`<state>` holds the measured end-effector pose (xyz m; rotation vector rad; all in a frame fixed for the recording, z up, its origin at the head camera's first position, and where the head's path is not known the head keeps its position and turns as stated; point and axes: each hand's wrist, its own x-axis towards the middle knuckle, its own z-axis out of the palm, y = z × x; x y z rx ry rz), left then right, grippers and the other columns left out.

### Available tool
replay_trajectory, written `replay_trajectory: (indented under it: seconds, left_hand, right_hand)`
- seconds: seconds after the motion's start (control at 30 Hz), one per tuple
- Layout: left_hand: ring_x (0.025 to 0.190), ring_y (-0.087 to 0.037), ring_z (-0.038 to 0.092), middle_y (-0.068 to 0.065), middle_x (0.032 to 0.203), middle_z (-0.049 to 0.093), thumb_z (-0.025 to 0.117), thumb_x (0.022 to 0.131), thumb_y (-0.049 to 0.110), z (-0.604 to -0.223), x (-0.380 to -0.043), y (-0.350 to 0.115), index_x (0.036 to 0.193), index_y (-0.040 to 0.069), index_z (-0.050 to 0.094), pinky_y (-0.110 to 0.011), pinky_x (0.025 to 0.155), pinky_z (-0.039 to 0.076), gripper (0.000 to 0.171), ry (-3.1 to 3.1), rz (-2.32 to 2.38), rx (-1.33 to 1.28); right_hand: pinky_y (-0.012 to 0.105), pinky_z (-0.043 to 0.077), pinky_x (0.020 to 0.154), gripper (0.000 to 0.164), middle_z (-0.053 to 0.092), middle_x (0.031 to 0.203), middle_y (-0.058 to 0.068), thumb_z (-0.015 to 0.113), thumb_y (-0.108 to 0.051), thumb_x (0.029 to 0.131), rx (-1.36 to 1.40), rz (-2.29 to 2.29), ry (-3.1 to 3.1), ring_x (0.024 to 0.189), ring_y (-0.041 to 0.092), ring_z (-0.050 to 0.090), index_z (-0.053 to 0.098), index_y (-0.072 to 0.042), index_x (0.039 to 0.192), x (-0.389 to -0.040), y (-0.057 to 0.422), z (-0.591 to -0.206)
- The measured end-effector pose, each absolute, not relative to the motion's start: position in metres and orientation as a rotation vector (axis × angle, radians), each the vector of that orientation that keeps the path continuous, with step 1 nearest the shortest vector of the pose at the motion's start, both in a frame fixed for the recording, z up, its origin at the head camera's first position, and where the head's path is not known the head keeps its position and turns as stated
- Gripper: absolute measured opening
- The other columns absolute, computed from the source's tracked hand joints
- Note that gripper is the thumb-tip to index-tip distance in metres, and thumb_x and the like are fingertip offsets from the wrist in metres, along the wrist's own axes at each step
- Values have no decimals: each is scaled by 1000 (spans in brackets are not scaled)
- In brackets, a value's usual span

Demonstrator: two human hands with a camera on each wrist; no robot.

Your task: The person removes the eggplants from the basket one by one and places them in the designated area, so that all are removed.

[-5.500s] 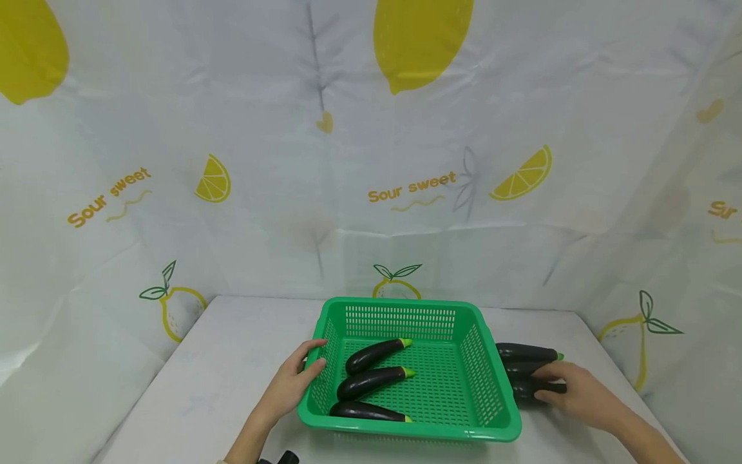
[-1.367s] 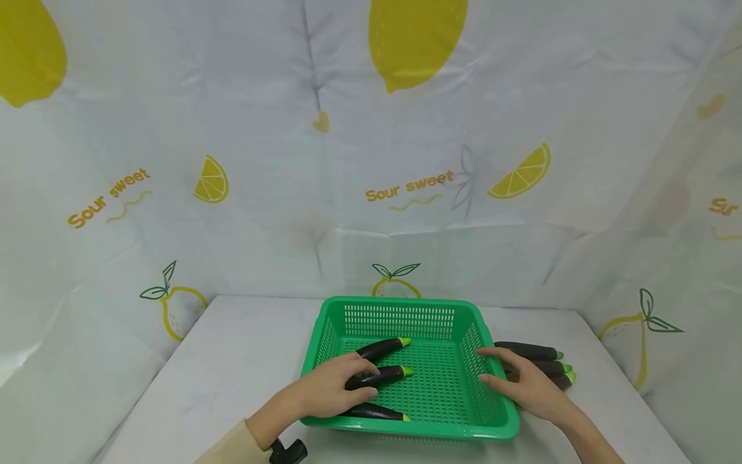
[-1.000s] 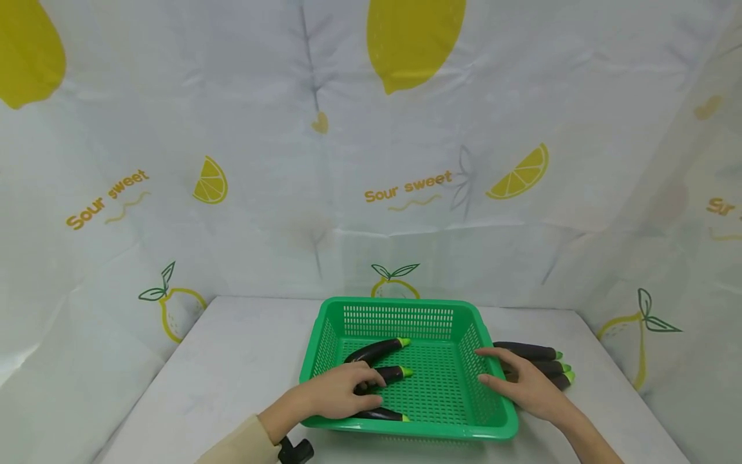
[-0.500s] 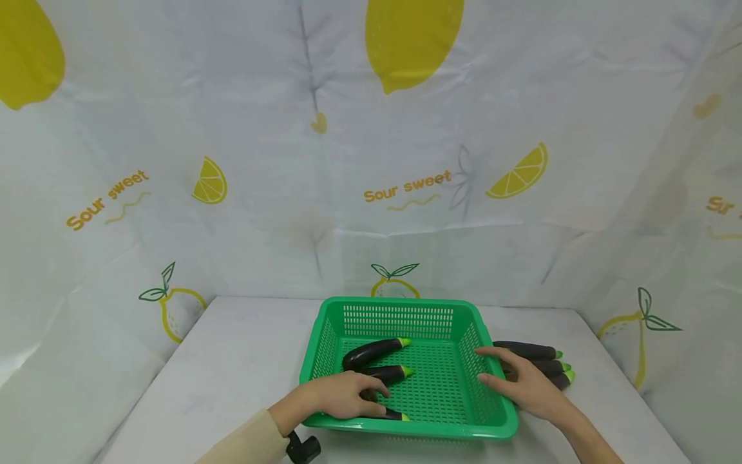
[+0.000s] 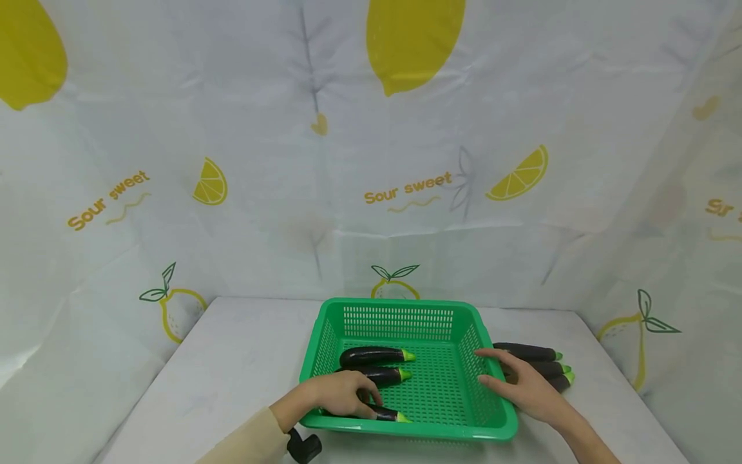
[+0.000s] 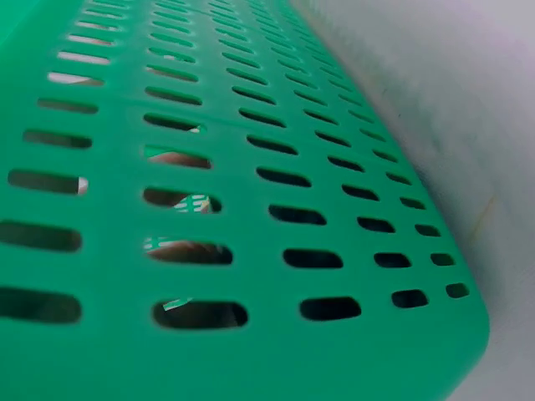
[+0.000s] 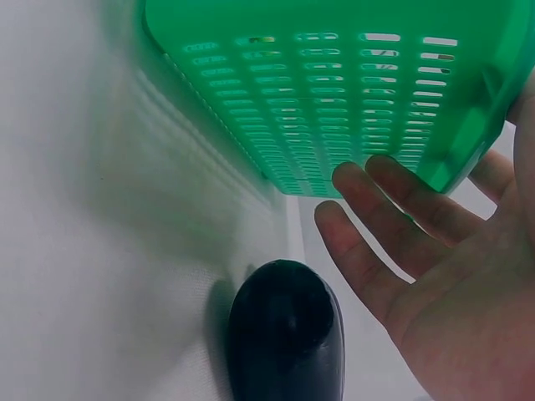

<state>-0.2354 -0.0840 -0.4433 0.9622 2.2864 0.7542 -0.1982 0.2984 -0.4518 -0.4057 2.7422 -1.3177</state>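
Note:
Three dark eggplants with green stem ends lie inside a green slotted plastic basket (image 5: pixel 408 434). My left hand (image 5: pixel 342 393) reaches over the basket's near left side, its fingers bent over the nearest eggplant (image 5: pixel 384 414). The middle eggplant (image 5: pixel 382 376) and the far eggplant (image 5: pixel 371 355) lie just beyond that hand. My right hand (image 5: pixel 530 390) holds the basket's right rim, thumb and index finger over the edge, other fingers (image 7: pixel 359 251) outside the wall. In the left wrist view the basket wall (image 6: pixel 226 184) hides most of the left hand.
Right of the basket, three more eggplants (image 5: pixel 527 351) lie side by side on the white table (image 5: pixel 232 361), partly behind my right hand. One eggplant's rounded end (image 7: pixel 288 334) shows below the basket in the right wrist view. A lemon-printed sheet (image 5: pixel 261 212) rises behind.
My left hand has gone from the basket's left rim to the eggplants inside, moving toward the near one. The far eggplant has turned from slanted to level. My right hand has moved onto the right rim.

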Motion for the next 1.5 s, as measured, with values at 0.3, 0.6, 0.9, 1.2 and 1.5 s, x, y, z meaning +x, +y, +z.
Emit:
replay_trajectory:
  seconds: [0.3, 0.6, 0.9, 1.2, 1.5]
  left_hand:
    - [88, -2, 59, 13, 97, 65, 74, 93, 29, -444, -237, -87, 106, 18, 75, -27, 79, 51, 17, 2304, 810, 917]
    - [87, -7, 53, 10, 98, 57, 74, 93, 36, -436, -236, -94, 108, 24, 70, -29, 77, 47, 20, 2379, 898, 914]
    - [92, -3, 60, 13, 104, 64, 72, 95, 36, -426, -234, -92, 115, 23, 67, -29, 81, 51, 25, 2387, 959, 938]
    - [90, -4, 61, 10, 101, 66, 71, 96, 36, -407, -227, -98, 116, 21, 66, -27, 79, 51, 26, 2410, 1043, 989]
    - [96, -12, 61, 5, 109, 66, 69, 97, 42, -394, -225, -118, 121, 21, 67, -31, 80, 52, 32, 2474, 1149, 948]
  right_hand:
    - [30, 52, 90, 51, 47, 148, 26, 65, -29, 101, -429, -1343, 2746, 132, 45, 51, 52, -6, 145, -197, 298, -454]
    - [39, 51, 95, 49, 49, 148, 24, 65, -29, 102, -424, -1322, 2778, 135, 45, 48, 53, -8, 144, -197, 297, -453]
    - [46, 50, 96, 48, 50, 147, 23, 64, -29, 102, -429, -1322, 2783, 135, 46, 48, 54, -8, 144, -196, 299, -455]
    - [38, 49, 95, 48, 50, 147, 22, 65, -28, 102, -433, -1323, 2785, 136, 46, 47, 53, -8, 144, -196, 298, -456]
    - [36, 49, 95, 48, 51, 146, 21, 65, -28, 102, -420, -1339, 2797, 136, 44, 46, 54, -8, 143, -195, 296, -455]
